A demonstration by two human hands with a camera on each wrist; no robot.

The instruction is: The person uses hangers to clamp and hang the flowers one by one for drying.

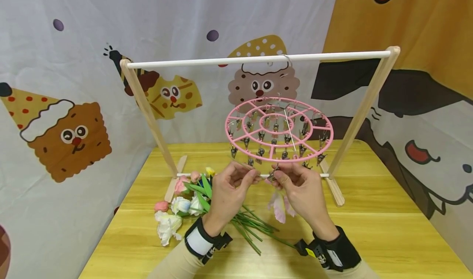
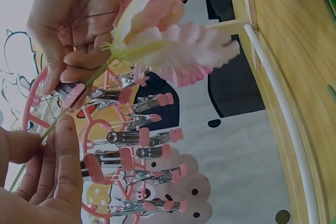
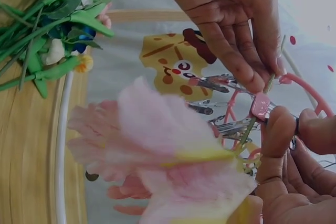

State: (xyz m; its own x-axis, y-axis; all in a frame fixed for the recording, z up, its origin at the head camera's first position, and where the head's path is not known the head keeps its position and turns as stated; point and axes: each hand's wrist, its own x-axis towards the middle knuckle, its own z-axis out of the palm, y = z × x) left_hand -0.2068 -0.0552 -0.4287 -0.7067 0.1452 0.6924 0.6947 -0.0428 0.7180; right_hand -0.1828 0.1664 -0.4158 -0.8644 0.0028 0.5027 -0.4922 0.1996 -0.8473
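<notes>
A pink round clip hanger [image 1: 278,161] hangs from a white bar, with small metal clips dangling from its rings. My left hand [image 1: 229,190] pinches the thin green stem [image 2: 50,129] of a pink artificial flower [image 2: 157,40] between thumb and fingers. At the hanger's near edge, my right hand [image 1: 304,193] pinches a metal clip with pink tips [image 3: 261,106]. The stem passes at the clip's tips; whether the clip grips it I cannot tell. Below the right hand, the flower head hangs petals down, partly hidden in the head view.
A wooden stand [image 1: 148,115] carries the white bar [image 1: 203,61]; a lower bar runs near the tabletop. Left of the hands, a bunch of artificial flowers [image 1: 181,205] lies on the wooden table [image 1: 369,238], its green stems [image 1: 255,225] pointing right. A printed cloth hangs behind.
</notes>
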